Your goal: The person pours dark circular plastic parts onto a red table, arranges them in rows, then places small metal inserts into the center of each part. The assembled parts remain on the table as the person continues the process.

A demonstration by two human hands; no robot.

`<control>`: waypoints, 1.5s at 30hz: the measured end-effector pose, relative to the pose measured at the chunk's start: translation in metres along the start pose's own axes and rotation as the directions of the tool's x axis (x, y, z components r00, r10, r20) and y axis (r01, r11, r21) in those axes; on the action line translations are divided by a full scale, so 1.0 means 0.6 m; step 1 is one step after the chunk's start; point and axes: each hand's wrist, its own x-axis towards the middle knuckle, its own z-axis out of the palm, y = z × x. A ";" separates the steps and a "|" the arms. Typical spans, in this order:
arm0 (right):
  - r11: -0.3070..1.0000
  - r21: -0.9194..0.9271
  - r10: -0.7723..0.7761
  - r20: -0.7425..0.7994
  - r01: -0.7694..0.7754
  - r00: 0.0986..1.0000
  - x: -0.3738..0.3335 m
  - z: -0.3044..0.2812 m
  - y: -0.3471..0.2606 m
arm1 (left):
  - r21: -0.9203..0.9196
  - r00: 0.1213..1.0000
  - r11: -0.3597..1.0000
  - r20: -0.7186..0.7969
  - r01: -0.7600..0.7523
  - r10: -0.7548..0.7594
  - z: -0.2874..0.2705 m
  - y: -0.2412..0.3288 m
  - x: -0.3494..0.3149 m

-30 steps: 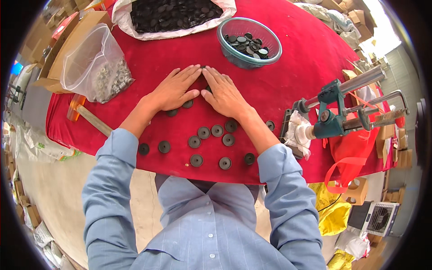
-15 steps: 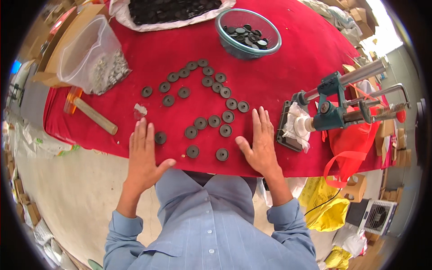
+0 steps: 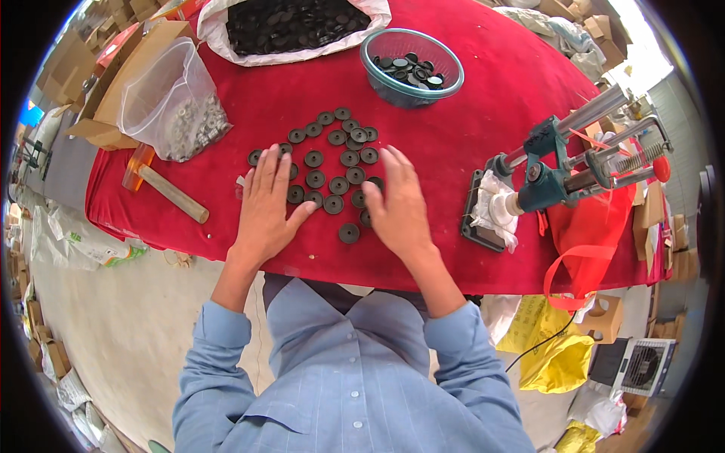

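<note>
Several round black discs with raised rims, such as one black disc (image 3: 349,232) nearest me, lie in a loose cluster on the red tablecloth (image 3: 483,90). My left hand (image 3: 266,204) rests flat over the left side of the cluster, fingers stretched and partly covering some discs. On the right side, my right hand (image 3: 399,202) lies with its fingers extended against the discs, hiding parts of a few. Neither hand grips anything. Between the two hands the discs sit close together, some touching.
A teal clear bowl (image 3: 411,92) and a white sack (image 3: 215,30) hold more black discs at the back. Left stand a clear plastic tub (image 3: 140,102) of small metallic parts and a mallet (image 3: 174,193). A green hand press (image 3: 540,185) stands right, beside a red bag (image 3: 589,241).
Both hands have moved forward and toward each other. The spread-out discs have been pushed into a tighter cluster between them, farther from the table's near edge.
</note>
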 end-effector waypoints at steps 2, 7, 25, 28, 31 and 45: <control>1.000 -0.007 -0.007 -0.026 0.006 1.000 -0.041 -0.038 0.010 | -0.032 0.998 0.999 -0.042 0.043 -0.044 0.003 -0.004 -0.035; 0.999 -0.037 0.015 0.171 -0.009 0.985 -0.106 -0.057 -0.025 | -0.100 1.000 0.995 -0.008 0.023 -0.024 -0.005 0.053 -0.089; 0.982 -0.059 -0.175 0.063 0.179 0.983 0.132 0.059 0.069 | -0.286 0.950 0.954 -0.263 0.090 -0.168 0.014 -0.005 -0.046; 0.971 -0.077 -0.219 0.090 0.226 0.971 0.141 0.073 0.078 | -0.310 0.954 0.947 -0.246 0.088 -0.170 0.009 -0.011 -0.046; 0.995 0.068 -0.079 0.076 0.074 0.994 0.144 0.067 0.068 | -0.274 0.953 0.952 -0.226 0.135 -0.200 0.000 -0.025 -0.036; 0.985 0.167 0.061 -0.037 -0.054 0.997 0.129 0.009 0.103 | -0.130 0.994 0.988 0.082 0.079 -0.068 0.035 -0.009 0.034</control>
